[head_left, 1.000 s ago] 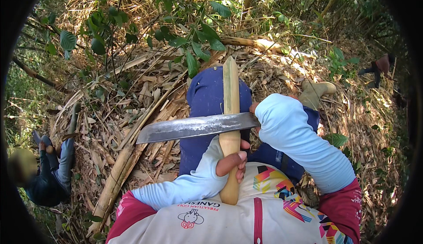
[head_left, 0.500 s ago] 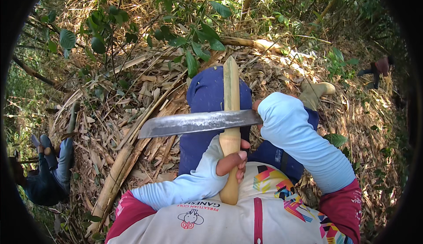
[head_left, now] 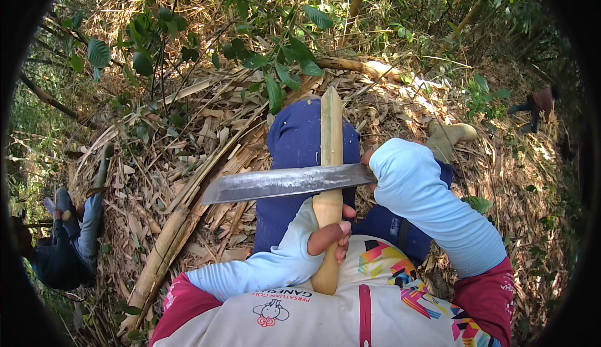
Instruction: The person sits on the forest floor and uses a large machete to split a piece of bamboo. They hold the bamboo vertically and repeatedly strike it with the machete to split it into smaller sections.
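My left hand (head_left: 327, 240) is wrapped round the thick, rounded lower part of a pale carved wooden stake (head_left: 331, 134). Its narrower upper part runs to a point, away from my body and over my raised knee. In my right hand (head_left: 369, 161), mostly hidden by a light blue sleeve, is a machete (head_left: 275, 184). The long grey blade points left and lies across the stake, just above the step where the wood thickens. Its handle is out of sight. The butt of the stake rests against the front of my shirt (head_left: 238, 322).
A split dry log (head_left: 164, 247) lies to my left on ground covered with dry leaves (head_left: 206, 128). Leafy twigs (head_left: 275, 84) hang ahead of my knee. One person (head_left: 69, 247) sits at the far left; another (head_left: 538, 106) is partly visible at the far right.
The whole picture has shifted down slightly. Machete and stake keep almost the same place against each other, and both hands keep their grip.
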Demonstrator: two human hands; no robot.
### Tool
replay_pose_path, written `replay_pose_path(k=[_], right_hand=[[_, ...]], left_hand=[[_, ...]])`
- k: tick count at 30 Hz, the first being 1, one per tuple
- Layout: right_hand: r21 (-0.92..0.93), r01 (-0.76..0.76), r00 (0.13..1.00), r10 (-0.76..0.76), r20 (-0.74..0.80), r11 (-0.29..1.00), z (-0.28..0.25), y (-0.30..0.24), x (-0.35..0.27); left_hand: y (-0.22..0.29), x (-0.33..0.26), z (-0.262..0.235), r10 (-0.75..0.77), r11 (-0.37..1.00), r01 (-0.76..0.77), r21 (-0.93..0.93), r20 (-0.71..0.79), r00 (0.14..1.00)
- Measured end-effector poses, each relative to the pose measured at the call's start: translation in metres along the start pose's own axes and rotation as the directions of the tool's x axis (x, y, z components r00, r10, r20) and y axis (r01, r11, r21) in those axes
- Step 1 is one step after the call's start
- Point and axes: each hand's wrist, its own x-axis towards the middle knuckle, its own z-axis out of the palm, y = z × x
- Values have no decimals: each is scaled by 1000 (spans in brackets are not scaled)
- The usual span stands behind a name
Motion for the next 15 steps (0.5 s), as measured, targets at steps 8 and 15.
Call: replay_pose_path(k=[8,15], right_hand=[[50,23,984,-14,-176,999,3,4,3],[97,-54,983,70,-171,994,-2,3,14]], left_hand=[[4,-2,4,11,1000,-11,4,-19,1000],[2,0,4,3,1000,-3,7,-23,1000]])
